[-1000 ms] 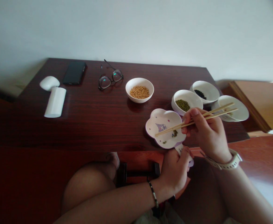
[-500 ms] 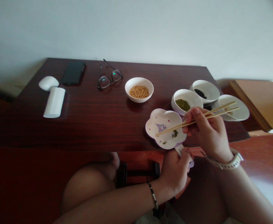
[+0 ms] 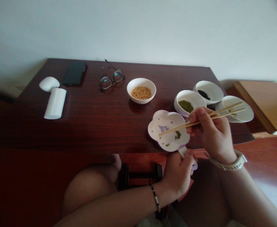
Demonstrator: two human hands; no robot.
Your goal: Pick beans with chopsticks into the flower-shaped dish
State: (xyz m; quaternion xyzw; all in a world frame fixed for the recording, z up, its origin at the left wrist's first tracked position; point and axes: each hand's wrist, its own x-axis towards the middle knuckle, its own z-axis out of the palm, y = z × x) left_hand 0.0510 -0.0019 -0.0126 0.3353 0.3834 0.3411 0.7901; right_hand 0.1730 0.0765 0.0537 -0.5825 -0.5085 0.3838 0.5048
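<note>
We find the right hand (image 3: 211,135) pinching bamboo chopsticks (image 3: 176,129), tips eased back over the flower-shaped plate (image 3: 163,118), while the left hand (image 3: 177,171) clasps a small white object (image 3: 183,153).

Pale, smooth wooden chopsticks (image 3: 176,129) sit in the right hand (image 3: 211,135). The flower-shaped dish (image 3: 169,118) just beyond them and the bowls (image 3: 196,98) past the fingers look like glossy white ceramic. The small piece (image 3: 185,152) in the left hand (image 3: 177,171) looks like smooth plastic. The bench (image 3: 93,126) ahead of the hands is polished dark wood.

Right hand (image 3: 211,135) above left hand (image 3: 177,172)
</note>
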